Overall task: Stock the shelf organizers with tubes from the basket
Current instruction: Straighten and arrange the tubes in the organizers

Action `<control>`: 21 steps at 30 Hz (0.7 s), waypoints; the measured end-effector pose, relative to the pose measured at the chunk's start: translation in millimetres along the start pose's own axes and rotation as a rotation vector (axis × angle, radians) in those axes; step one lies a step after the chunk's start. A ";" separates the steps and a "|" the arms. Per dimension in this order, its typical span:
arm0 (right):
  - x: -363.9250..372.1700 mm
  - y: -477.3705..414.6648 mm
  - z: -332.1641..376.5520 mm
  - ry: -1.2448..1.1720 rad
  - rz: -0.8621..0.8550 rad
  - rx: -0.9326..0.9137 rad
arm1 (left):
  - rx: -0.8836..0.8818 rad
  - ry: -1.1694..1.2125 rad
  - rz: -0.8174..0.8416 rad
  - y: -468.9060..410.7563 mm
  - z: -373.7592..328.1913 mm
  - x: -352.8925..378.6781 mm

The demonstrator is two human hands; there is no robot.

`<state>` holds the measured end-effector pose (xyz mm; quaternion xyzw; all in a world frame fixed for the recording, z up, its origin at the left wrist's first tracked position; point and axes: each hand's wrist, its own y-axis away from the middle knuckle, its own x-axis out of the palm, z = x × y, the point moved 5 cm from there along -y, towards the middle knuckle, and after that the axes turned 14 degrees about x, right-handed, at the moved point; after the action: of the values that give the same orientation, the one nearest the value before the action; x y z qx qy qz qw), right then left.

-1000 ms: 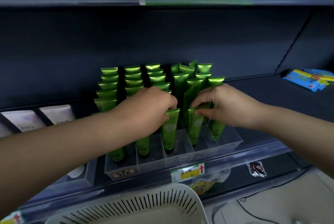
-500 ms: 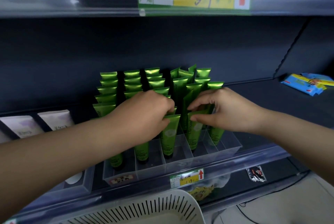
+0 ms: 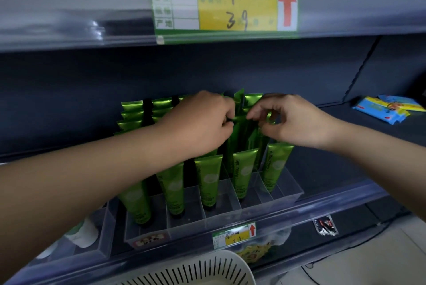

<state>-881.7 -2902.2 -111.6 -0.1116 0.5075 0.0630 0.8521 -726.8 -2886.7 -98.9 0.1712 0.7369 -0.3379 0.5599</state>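
Left hand (image 3: 202, 123) is curled against the flat tops of the tubes (image 3: 208, 181). Its fingertips are hidden, so it is hard to say if it holds one. The right hand (image 3: 295, 121) is just beside it, and its thumb and first finger pinch the top edge of a tube near the back.

Closest of all, at the bottom, is the rim of the basket (image 3: 207, 271) — white plastic, rounded, with long thin slots. Behind it runs a clear rail (image 3: 334, 201) with a small yellow and green tag (image 3: 232, 235) on it. Low on the right there is a pale tiled floor (image 3: 380, 261).

On the shelf (image 3: 334, 169) sits the organizer (image 3: 285, 195), a clear plastic box split into thin lanes that run front to back. The tubes stand in these lanes in rows. They are shiny green, wide and flat at the top and narrow at the dark cap. Each one stands on its cap with its long side going up and down, leaning back a little, its flat face to the front. A few at the back right lean crooked.

Left of the organizer, a clear bin (image 3: 106, 234) holds white tubes (image 3: 83, 234). Far to the right, blue packs (image 3: 382, 109) lie flat on the shelf. The shelf and the wall behind it are dark and dull. Up above, the next shelf edge has a big sign (image 3: 221, 1) — a red arrow and a hand-written 39.
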 end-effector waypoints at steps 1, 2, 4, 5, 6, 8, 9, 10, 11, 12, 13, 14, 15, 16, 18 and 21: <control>0.9 -1.8 -1.4 0.028 0.021 0.000 | -0.014 0.020 -0.008 -6.5 0.9 1.8; 2.1 -3.4 -2.3 0.068 0.043 -0.006 | -0.029 0.036 -0.011 -12.8 2.2 4.4; 5.5 -6.5 -3.8 0.149 0.077 -0.022 | -0.051 0.039 0.015 -25.4 5.1 11.2; 7.2 -8.1 -4.2 0.173 0.086 -0.027 | -0.062 0.033 0.037 -30.5 6.3 15.0; 9.0 -9.4 -4.1 0.186 0.092 -0.032 | -0.074 0.031 0.058 -34.5 7.4 18.8; 13.7 -10.7 -2.7 0.214 0.109 -0.054 | -0.084 0.015 0.085 -39.9 8.6 26.3; 16.9 -11.1 -1.6 0.237 0.122 -0.072 | -0.080 -0.005 0.094 -42.0 9.2 30.1; 19.8 -11.3 -0.6 0.259 0.137 -0.092 | -0.078 -0.025 0.104 -43.4 9.6 33.9; 22.3 -11.6 0.2 0.274 0.148 -0.108 | -0.078 -0.038 0.117 -44.6 10.4 38.1; 23.5 -11.9 1.1 0.280 0.150 -0.119 | -0.081 -0.045 0.128 -45.1 11.2 41.4; 24.1 -12.1 1.7 0.281 0.144 -0.126 | -0.085 -0.048 0.136 -45.4 12.1 44.2; 24.3 -12.4 2.5 0.277 0.133 -0.133 | -0.088 -0.051 0.142 -45.2 12.7 45.6; 24.6 -12.7 3.3 0.273 0.122 -0.142 | -0.087 -0.057 0.143 -44.9 12.8 46.4; 25.2 -12.9 4.1 0.268 0.117 -0.152 | -0.085 -0.063 0.139 -44.4 12.8 46.5; 26.5 -13.7 5.5 0.258 0.113 -0.162 | -0.084 -0.071 0.129 -43.3 12.9 45.8; 27.6 -15.9 6.9 0.227 0.113 -0.161 | -0.090 -0.077 0.124 -42.7 12.3 44.4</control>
<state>-859.2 -2915.9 -130.6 -0.1569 0.5995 0.1383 0.7726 -758.9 -2931.3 -129.3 0.1781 0.7171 -0.2758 0.6148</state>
